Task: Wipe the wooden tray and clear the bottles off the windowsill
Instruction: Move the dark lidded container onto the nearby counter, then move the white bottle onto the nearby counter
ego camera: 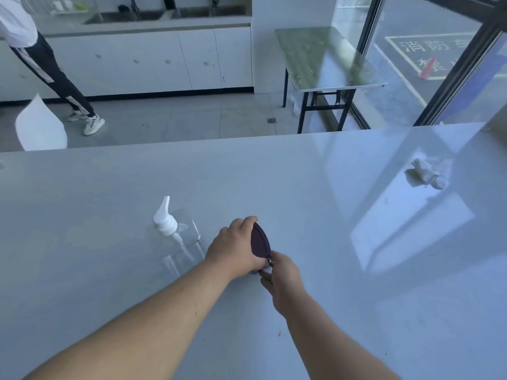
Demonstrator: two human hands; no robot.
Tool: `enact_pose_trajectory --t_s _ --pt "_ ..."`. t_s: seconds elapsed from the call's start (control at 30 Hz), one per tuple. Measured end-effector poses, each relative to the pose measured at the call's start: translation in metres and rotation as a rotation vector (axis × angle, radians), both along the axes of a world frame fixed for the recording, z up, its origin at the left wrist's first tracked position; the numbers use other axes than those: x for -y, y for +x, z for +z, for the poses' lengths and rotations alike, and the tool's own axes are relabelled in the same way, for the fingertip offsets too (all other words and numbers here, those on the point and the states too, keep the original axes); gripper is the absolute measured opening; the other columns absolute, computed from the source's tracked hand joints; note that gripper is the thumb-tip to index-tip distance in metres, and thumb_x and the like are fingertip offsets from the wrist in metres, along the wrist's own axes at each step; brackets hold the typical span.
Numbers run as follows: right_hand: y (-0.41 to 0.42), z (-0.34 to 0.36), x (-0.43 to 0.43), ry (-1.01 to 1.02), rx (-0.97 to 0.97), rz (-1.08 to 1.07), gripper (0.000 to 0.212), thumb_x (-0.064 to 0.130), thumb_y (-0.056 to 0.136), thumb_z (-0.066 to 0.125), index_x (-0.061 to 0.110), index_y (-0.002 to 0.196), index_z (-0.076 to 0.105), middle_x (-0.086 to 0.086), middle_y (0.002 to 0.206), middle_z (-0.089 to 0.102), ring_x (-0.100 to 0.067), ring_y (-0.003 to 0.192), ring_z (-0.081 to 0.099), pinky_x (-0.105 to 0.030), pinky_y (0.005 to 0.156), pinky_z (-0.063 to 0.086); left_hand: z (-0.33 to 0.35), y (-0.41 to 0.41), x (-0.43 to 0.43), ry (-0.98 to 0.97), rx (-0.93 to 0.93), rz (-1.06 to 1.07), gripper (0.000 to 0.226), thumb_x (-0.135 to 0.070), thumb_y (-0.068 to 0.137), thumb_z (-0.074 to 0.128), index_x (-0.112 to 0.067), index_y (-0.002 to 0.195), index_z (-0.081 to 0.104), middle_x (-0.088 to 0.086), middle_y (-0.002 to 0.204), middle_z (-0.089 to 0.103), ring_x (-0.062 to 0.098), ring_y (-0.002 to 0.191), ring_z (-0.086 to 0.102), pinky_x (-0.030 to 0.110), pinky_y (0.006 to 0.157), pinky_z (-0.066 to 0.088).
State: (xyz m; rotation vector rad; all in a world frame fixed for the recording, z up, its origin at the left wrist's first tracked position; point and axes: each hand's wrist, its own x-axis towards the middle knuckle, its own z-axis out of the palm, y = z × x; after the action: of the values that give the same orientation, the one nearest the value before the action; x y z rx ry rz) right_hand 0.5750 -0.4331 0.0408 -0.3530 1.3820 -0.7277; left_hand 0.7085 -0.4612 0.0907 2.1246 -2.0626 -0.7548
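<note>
Dark-brown leaf-shaped tray [260,240] stands on edge on the grey counter [301,165], long axis running away from us. Our left hand [233,246] clasps its left face; right hand [282,272] pinches the near tip. Clear pump bottle [175,237] stands just left, nearer our left hand. Crumpled wipe [426,174] lies well apart, far right.

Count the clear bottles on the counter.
1: a clear pump bottle with a white pump head stands just beyond the left hand. Another may be hidden behind that hand.
</note>
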Motion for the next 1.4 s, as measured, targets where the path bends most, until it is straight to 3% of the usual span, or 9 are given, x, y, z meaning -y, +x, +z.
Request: enact_pose_trajectory --t_s 0.2,0.23,0.27,0.3,0.37,0.53,0.7,1.07,1.4 --pt "-0.009 0.009 -0.009 -0.01 -0.009 -0.005 0.023 0.016 0.078 0.049 0.002 0.093 0.059 -0.011 0.076 0.058 -0.028 0.078 0.064 -0.044 0.087 0.055 -0.003 -0.012 0.003 0.039 0.046 -0.064 0.102 -0.053 0.065 0.074 -0.034 0.154 0.027 -0.005 0.152 0.038 0.028 0.129 0.044 0.042 0.101 0.046" --pt "-0.014 0.011 -0.01 -0.022 -0.037 -0.001 0.028 0.016 0.082 0.048 -0.004 0.101 0.055 -0.032 0.102 0.06 -0.036 0.085 0.069 -0.052 0.096 0.054 -0.002 -0.015 0.004 0.053 0.07 -0.068 0.102 -0.055 0.066 0.073 -0.033 0.154 0.027 -0.005 0.154 0.036 0.029 0.131 0.043 0.042 0.103 0.045" --pt "-0.02 0.015 -0.01 -0.047 -0.091 0.029 0.031 0.02 0.083 0.048 -0.003 0.104 0.054 -0.022 0.126 0.051 -0.042 0.093 0.069 -0.057 0.099 0.053 0.0 -0.017 0.004 0.058 0.101 -0.07 0.101 -0.058 0.066 0.072 -0.033 0.154 0.028 -0.005 0.157 0.033 0.029 0.134 0.041 0.042 0.105 0.043" --pt "-0.03 0.02 -0.012 -0.083 -0.163 0.071 0.031 0.028 0.082 0.049 0.006 0.103 0.059 -0.025 0.11 0.061 -0.04 0.096 0.067 -0.053 0.092 0.056 0.003 -0.022 0.005 0.05 0.142 -0.077 0.1 -0.062 0.067 0.07 -0.033 0.154 0.029 -0.004 0.16 0.031 0.029 0.137 0.038 0.043 0.108 0.04" --pt "-0.058 0.027 -0.016 -0.209 -0.373 0.178 0.042 0.04 0.084 0.051 0.029 0.123 0.062 0.0 0.125 0.063 -0.022 0.107 0.061 -0.036 0.087 0.049 0.01 -0.037 0.008 -0.013 0.214 -0.112 0.096 -0.066 0.072 0.065 -0.031 0.154 0.033 -0.001 0.165 0.027 0.028 0.146 0.03 0.044 0.115 0.031" --pt "-0.179 0.042 -0.043 -0.423 -1.115 0.379 0.071 0.063 0.089 0.044 0.026 0.149 0.046 0.006 0.151 0.05 -0.021 0.142 0.036 -0.04 0.113 0.036 0.028 -0.121 0.009 -0.124 0.227 -0.302 0.076 -0.068 0.082 0.056 -0.029 0.146 0.048 -0.008 0.153 0.047 0.022 0.141 0.036 0.04 0.113 0.031" --pt "-0.334 0.062 -0.129 -0.283 -1.41 0.374 0.079 0.071 0.081 0.035 0.024 0.144 0.049 0.002 0.14 0.056 -0.027 0.137 0.039 -0.041 0.112 0.033 0.046 -0.279 -0.027 -0.116 0.207 -0.557 0.077 -0.07 0.077 0.057 -0.033 0.144 0.049 -0.011 0.145 0.053 0.02 0.135 0.041 0.04 0.102 0.041" --pt "-0.605 0.069 -0.469 0.201 -1.431 -0.165 0.068 0.063 0.091 0.041 0.023 0.146 0.048 0.002 0.143 0.054 -0.025 0.132 0.043 -0.039 0.105 0.039 0.069 -0.658 -0.275 -0.155 0.114 -1.185 0.081 -0.069 0.077 0.059 -0.033 0.147 0.041 -0.009 0.151 0.046 0.02 0.137 0.04 0.04 0.101 0.042" --pt "-0.741 0.043 -0.737 0.519 -1.233 -0.588 0.066 0.061 0.09 0.046 0.023 0.143 0.052 -0.001 0.142 0.056 -0.027 0.131 0.044 -0.042 0.102 0.044 0.059 -0.893 -0.545 -0.156 -0.018 -1.521 0.094 -0.072 0.077 0.065 -0.03 0.154 0.032 -0.006 0.159 0.038 0.021 0.143 0.034 0.04 0.108 0.039"
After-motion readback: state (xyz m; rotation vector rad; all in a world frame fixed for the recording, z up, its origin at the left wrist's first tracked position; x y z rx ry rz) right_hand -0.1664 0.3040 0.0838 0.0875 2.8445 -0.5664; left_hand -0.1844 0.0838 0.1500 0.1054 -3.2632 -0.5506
